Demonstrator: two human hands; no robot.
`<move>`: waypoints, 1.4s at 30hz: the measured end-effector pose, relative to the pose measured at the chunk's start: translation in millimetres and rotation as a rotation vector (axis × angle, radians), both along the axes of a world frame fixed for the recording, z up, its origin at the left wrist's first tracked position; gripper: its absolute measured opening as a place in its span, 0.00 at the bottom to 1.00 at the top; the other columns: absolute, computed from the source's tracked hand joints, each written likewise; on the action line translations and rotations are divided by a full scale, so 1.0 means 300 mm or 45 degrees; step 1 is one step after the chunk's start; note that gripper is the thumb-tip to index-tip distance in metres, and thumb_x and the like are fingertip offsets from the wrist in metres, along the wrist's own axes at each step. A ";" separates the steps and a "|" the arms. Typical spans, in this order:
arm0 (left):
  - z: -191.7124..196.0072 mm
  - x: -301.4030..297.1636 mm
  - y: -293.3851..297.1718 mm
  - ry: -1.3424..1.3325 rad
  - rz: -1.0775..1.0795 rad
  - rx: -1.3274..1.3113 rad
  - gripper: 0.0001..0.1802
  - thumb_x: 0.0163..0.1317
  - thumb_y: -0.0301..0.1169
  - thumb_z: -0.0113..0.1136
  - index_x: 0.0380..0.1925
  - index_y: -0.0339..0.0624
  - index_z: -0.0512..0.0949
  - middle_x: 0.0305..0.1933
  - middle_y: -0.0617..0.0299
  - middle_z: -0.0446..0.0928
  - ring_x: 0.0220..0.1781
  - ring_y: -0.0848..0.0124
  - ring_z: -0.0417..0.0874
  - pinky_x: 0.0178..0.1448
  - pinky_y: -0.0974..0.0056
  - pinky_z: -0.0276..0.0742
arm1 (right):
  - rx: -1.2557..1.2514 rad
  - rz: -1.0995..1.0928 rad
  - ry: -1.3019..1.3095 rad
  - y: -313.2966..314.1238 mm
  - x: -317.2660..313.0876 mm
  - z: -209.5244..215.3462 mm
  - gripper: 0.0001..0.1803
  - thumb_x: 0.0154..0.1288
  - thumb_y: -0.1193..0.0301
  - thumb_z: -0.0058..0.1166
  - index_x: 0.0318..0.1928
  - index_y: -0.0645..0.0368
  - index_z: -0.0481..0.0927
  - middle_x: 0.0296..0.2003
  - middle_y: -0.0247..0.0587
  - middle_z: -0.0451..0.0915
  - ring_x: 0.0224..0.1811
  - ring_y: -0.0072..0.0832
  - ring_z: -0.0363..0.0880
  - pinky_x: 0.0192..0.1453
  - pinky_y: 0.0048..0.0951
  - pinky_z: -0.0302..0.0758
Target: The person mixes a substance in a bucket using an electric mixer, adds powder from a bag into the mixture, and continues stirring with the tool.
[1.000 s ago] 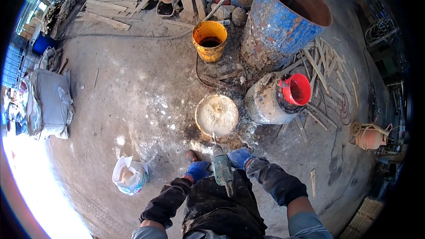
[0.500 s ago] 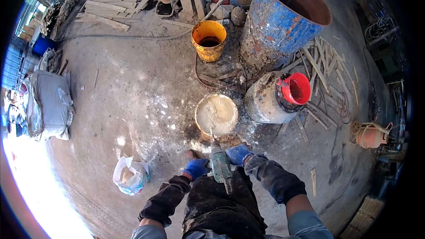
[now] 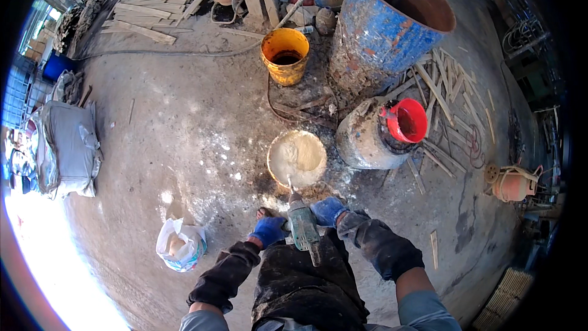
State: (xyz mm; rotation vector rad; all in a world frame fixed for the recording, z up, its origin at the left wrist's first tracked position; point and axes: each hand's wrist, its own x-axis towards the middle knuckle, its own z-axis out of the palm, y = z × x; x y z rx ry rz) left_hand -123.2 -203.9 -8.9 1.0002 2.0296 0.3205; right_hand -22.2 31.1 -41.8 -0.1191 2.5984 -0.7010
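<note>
A green power drill mixer point(image 3: 302, 228) is held between my two blue-gloved hands, in front of my body. On its left side my left hand point(image 3: 268, 231) is closed round a side handle. My right hand point(image 3: 328, 211) grips it from the right, near its front; the exact hold is partly hidden. The metal shaft runs from the drill into a round bucket point(image 3: 270, 162) of pale, wet mixture point(image 3: 304, 152). The shaft's lower end is sunk in the mixture and hidden.
Beyond the bucket stand a yellow bucket point(image 3: 285, 76) and a large blue drum point(image 3: 383, 37). A red pot point(image 3: 409, 121) rests on a crusted drum point(image 3: 366, 138) at right, near scattered wood strips point(image 3: 438, 89). An open white bag point(image 3: 182, 246) sits at left. A cable point(image 3: 177, 54) crosses the floor.
The mixture's surface has shifted, with a raised mound showing in it now. The drill and both hands keep nearly the same place; the whole view has moved slightly.
</note>
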 end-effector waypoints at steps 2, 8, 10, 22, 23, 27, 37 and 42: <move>0.018 0.009 -0.003 0.019 -0.009 -0.011 0.20 0.53 0.49 0.61 0.34 0.45 0.79 0.35 0.49 0.81 0.40 0.49 0.81 0.44 0.51 0.74 | -0.006 0.002 -0.004 0.002 0.012 0.011 0.15 0.55 0.55 0.53 0.27 0.54 0.81 0.25 0.46 0.82 0.28 0.45 0.83 0.32 0.47 0.77; 0.046 0.011 0.004 -0.029 -0.013 0.016 0.17 0.55 0.46 0.59 0.34 0.45 0.79 0.35 0.48 0.81 0.41 0.49 0.81 0.45 0.51 0.74 | -0.020 -0.014 0.025 -0.001 0.027 0.046 0.15 0.54 0.56 0.54 0.28 0.55 0.81 0.25 0.47 0.82 0.29 0.45 0.83 0.33 0.46 0.77; 0.066 0.008 0.017 -0.047 -0.007 0.016 0.16 0.55 0.46 0.59 0.34 0.45 0.80 0.35 0.48 0.81 0.41 0.49 0.81 0.45 0.51 0.74 | -0.016 -0.035 -0.006 0.002 0.042 0.029 0.15 0.54 0.57 0.54 0.28 0.55 0.81 0.25 0.47 0.82 0.29 0.45 0.83 0.33 0.46 0.77; 0.061 0.008 0.031 -0.031 -0.001 0.033 0.19 0.54 0.49 0.61 0.34 0.44 0.80 0.34 0.49 0.81 0.41 0.50 0.82 0.45 0.52 0.74 | -0.043 -0.047 0.037 0.028 0.034 0.038 0.15 0.55 0.56 0.54 0.27 0.54 0.81 0.26 0.48 0.82 0.31 0.47 0.82 0.34 0.47 0.77; 0.066 0.007 0.034 -0.048 0.008 0.047 0.19 0.54 0.49 0.61 0.34 0.44 0.80 0.34 0.49 0.81 0.41 0.50 0.82 0.45 0.52 0.74 | -0.044 -0.038 0.035 0.030 0.037 0.033 0.15 0.55 0.56 0.54 0.27 0.54 0.81 0.26 0.48 0.82 0.31 0.47 0.82 0.35 0.47 0.77; 0.076 0.010 0.037 -0.050 0.001 -0.004 0.20 0.53 0.49 0.62 0.34 0.44 0.80 0.34 0.49 0.81 0.41 0.51 0.82 0.45 0.53 0.74 | -0.041 0.005 0.018 0.034 0.032 0.045 0.15 0.55 0.56 0.54 0.28 0.55 0.81 0.27 0.48 0.82 0.31 0.47 0.82 0.35 0.48 0.77; 0.080 0.049 0.043 -0.121 -0.053 -0.051 0.27 0.52 0.55 0.60 0.37 0.42 0.79 0.37 0.45 0.80 0.42 0.47 0.80 0.46 0.50 0.75 | -0.040 -0.006 0.087 0.039 0.065 0.111 0.15 0.53 0.57 0.54 0.29 0.56 0.81 0.26 0.50 0.82 0.31 0.47 0.82 0.35 0.48 0.76; 0.078 0.087 0.060 -0.162 -0.007 0.043 0.23 0.53 0.52 0.60 0.36 0.42 0.80 0.36 0.47 0.81 0.42 0.49 0.81 0.46 0.52 0.75 | -0.078 0.040 -0.075 0.065 0.099 0.108 0.15 0.53 0.57 0.54 0.29 0.56 0.82 0.27 0.51 0.82 0.31 0.49 0.82 0.38 0.47 0.76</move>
